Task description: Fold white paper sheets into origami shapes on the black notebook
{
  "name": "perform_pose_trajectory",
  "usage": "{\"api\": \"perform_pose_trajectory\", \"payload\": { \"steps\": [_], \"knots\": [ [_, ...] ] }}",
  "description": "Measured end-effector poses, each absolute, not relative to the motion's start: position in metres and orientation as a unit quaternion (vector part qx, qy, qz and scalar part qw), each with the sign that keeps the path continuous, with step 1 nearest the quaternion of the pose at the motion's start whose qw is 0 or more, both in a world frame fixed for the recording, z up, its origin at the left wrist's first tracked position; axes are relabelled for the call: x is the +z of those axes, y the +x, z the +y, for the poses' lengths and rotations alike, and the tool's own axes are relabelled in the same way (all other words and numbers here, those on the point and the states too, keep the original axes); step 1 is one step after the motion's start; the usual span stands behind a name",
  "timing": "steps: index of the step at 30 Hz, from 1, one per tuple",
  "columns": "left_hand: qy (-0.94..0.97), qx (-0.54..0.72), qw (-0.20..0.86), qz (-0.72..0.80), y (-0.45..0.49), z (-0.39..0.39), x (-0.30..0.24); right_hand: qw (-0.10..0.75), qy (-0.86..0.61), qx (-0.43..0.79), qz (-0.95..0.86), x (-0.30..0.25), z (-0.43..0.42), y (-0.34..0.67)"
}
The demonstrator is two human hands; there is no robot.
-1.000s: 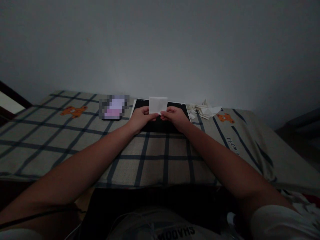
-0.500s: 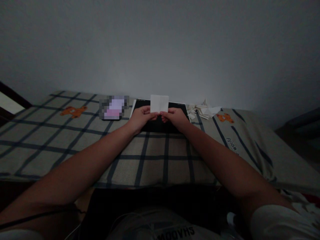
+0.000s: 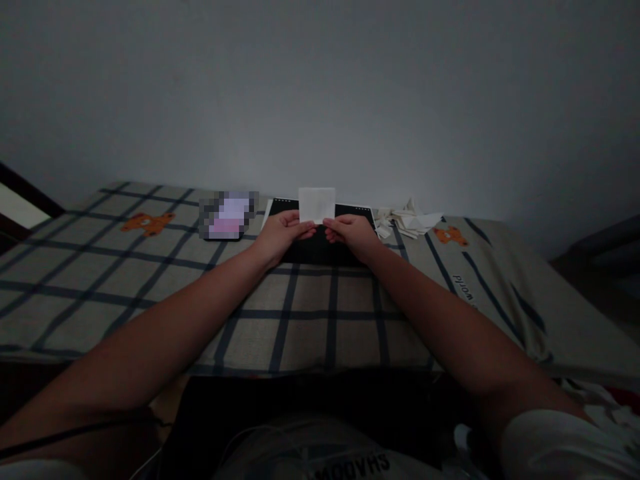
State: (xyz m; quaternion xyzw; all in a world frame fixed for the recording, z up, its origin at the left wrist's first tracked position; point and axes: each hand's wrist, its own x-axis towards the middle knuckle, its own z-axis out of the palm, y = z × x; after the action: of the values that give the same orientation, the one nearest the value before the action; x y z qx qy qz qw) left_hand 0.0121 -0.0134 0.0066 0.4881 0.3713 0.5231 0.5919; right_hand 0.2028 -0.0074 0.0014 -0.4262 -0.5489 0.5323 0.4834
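A small white square of paper [image 3: 317, 204] stands raised between my two hands, its face toward me. My left hand [image 3: 281, 235] pinches its lower left edge between thumb and fingers. At the lower right corner my right hand [image 3: 354, 233] grips it the same way, with the other fingers curled under. Beneath both hands lies a flat black sheet or board [image 3: 320, 252] with a white border and small light marks along its top edge.
A phone [image 3: 227, 217], its screen blurred out, lies to the left. Crumpled and torn white paper pieces [image 3: 413, 220] are heaped at the right. Everything rests on a checked cloth [image 3: 305, 327] with bear prints, against a grey wall [image 3: 320, 93].
The paper has shifted slightly left and up. My right hand's grip has moved a little outward along the lower edge, away from my left hand's.
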Motion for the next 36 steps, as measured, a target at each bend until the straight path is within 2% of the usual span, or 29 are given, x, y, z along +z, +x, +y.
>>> {"api": "perform_pose_trajectory", "payload": {
  "steps": [21, 36],
  "knots": [
    [0.503, 0.509, 0.605, 0.350, 0.0080, -0.0106, 0.0067, 0.498, -0.391, 0.595, -0.495, 0.0022, -0.0042, 0.2058],
    [0.497, 0.538, 0.549, 0.403, 0.0077, -0.0107, 0.0082, 0.515, -0.443, 0.523, -0.514, -0.0001, -0.0003, 0.2089]
  ]
}}
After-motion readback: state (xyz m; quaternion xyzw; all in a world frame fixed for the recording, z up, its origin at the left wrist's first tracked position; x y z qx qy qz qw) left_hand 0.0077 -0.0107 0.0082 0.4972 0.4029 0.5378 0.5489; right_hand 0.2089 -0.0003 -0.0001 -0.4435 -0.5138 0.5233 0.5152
